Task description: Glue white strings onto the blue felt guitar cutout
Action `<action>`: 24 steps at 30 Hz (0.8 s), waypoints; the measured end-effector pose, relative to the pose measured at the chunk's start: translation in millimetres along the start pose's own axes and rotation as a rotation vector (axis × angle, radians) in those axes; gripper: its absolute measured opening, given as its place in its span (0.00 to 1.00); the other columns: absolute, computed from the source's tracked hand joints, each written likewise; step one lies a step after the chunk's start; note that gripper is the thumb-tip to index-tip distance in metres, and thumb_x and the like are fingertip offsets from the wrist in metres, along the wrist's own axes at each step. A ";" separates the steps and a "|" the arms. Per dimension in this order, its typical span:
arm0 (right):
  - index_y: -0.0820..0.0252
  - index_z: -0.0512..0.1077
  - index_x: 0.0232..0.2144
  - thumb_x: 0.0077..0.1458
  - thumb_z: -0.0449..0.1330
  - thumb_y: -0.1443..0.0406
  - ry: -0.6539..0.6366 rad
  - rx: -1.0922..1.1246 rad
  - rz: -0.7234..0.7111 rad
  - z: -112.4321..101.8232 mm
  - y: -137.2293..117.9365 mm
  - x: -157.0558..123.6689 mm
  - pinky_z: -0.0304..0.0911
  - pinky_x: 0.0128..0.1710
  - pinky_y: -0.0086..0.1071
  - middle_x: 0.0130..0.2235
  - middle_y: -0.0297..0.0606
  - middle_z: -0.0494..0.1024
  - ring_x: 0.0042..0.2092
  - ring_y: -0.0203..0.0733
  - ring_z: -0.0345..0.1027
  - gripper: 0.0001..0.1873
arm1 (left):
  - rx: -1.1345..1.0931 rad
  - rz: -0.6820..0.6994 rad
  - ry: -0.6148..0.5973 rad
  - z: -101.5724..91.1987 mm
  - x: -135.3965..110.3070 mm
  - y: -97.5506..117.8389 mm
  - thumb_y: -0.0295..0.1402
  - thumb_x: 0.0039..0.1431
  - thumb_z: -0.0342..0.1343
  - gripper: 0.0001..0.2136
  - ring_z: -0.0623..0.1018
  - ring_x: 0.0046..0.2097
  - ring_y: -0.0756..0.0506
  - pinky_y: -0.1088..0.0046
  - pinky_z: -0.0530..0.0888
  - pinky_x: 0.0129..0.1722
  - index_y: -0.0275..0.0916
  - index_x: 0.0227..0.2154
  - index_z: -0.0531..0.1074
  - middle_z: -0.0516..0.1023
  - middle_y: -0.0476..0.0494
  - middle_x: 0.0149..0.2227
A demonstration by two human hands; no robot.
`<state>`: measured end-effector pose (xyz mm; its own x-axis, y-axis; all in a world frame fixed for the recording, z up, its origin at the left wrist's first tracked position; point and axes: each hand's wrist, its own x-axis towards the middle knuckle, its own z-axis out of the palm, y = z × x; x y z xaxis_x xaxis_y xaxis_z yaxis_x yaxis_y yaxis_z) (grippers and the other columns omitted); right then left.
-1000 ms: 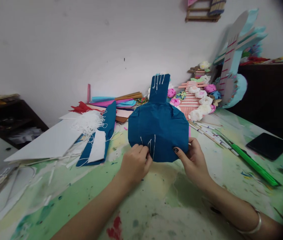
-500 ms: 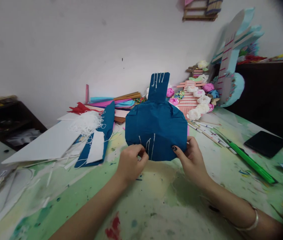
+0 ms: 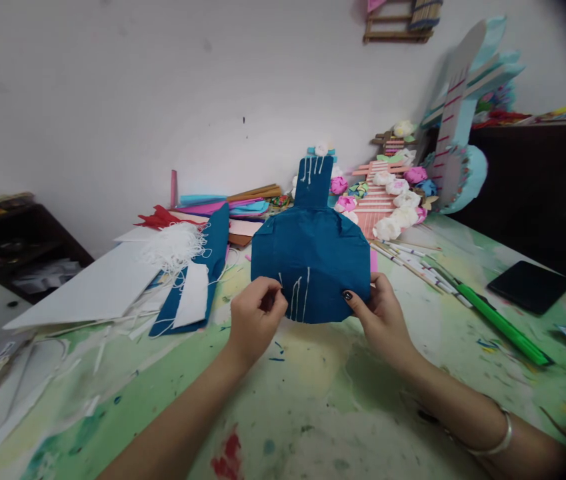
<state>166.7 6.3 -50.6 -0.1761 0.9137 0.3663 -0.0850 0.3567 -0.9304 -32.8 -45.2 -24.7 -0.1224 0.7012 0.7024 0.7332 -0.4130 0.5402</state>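
Note:
A blue paper cut-out (image 3: 313, 257), round with a narrow neck at its top, stands tilted on the paint-stained green table (image 3: 313, 400). White glue threads run down its neck and lower front. My right hand (image 3: 380, 313) pinches its lower right edge, thumb on the front. My left hand (image 3: 255, 320) is closed in a pinch at the lower left edge, next to the white threads; what its fingertips hold is too small to make out.
At the left lie white boards (image 3: 87, 287), a tuft of white threads (image 3: 175, 243) and a blue strip (image 3: 203, 273). Coloured paper (image 3: 233, 203) and paper flowers (image 3: 397, 200) are stacked behind. A green marker (image 3: 503, 327) and a black phone (image 3: 530, 287) lie at the right.
My left hand has drawn back leftward from the white threads on the cut-out's lower front. The cut-out has tipped slightly away and lower. My right hand keeps its grip.

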 end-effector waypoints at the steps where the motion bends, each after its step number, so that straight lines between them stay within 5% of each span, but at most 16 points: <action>1: 0.52 0.59 0.37 0.56 0.59 0.58 0.007 0.018 0.010 0.1 -1.0 0.8 0.65 0.29 0.35 0.32 0.33 0.70 0.31 0.39 0.64 0.12 | -0.023 -0.002 0.026 -0.7 -0.1 -0.4 0.26 0.56 0.48 0.05 0.66 0.25 0.52 0.76 0.64 0.25 0.38 0.26 0.66 0.67 0.51 0.23; 12: 0.53 0.59 0.34 0.47 0.65 0.53 0.061 0.162 0.141 -2.8 -6.5 9.3 0.70 0.27 0.36 0.31 0.32 0.69 0.31 0.39 0.66 0.21 | -0.105 -0.086 0.161 -3.9 0.0 -11.1 0.30 0.64 0.41 0.12 0.58 0.21 0.53 0.75 0.57 0.21 0.41 0.23 0.55 0.55 0.54 0.19; 17: 0.53 0.58 0.34 0.47 0.65 0.52 0.030 0.158 0.135 -4.4 -6.1 11.1 0.70 0.26 0.36 0.32 0.33 0.71 0.30 0.40 0.68 0.21 | -0.088 -0.055 0.175 -4.1 5.0 -5.4 0.32 0.60 0.51 0.10 0.65 0.26 0.52 0.78 0.65 0.25 0.39 0.24 0.60 0.63 0.52 0.25; 24: 0.53 0.59 0.33 0.49 0.63 0.54 0.035 0.083 0.032 -11.3 9.1 18.0 0.65 0.27 0.33 0.29 0.31 0.69 0.30 0.38 0.64 0.18 | -0.078 -0.040 0.242 -7.3 7.6 -10.2 0.28 0.58 0.53 0.04 0.70 0.31 0.50 0.75 0.69 0.31 0.39 0.27 0.66 0.69 0.49 0.28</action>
<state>173.8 28.2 -52.7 -0.1459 0.9312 0.3340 -0.1611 0.3107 -0.9367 -46.2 -39.9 -21.5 -0.3137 0.5626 0.7650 0.6722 -0.4375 0.5973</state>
